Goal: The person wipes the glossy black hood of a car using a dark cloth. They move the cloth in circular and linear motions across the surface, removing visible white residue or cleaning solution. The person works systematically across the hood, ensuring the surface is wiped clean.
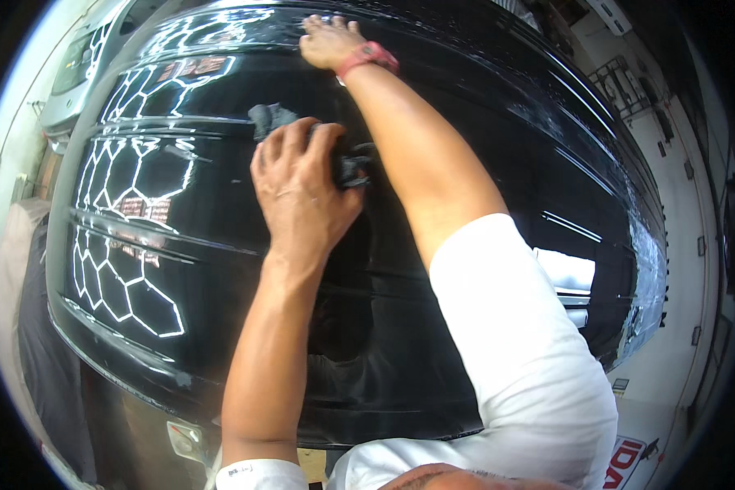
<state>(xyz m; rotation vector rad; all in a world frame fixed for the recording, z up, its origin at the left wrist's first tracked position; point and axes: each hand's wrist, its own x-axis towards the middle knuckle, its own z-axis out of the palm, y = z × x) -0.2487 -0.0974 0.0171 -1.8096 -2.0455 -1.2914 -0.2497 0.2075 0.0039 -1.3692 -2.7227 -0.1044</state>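
A glossy black vehicle roof point(220, 286) with raised ridges fills most of the view and mirrors a hexagon pattern of lights. My left hand point(306, 167) presses on it with bent fingers around a crumpled grey cloth point(271, 118). Part of the cloth also shows beside the thumb; the rest is hidden under the palm. Farther off, my right hand point(331, 42) lies flat on the roof with its fingers apart, holding nothing. A red wristwatch point(370, 59) is on that wrist.
Whitish film or wet streaks point(647, 269) line the roof's right edge. Another vehicle point(77, 73) stands at the far left. A dark grey draped cover point(49, 351) hangs at the left. A pale wall point(686, 180) runs along the right, with a metal rack point(616, 86) near the far corner.
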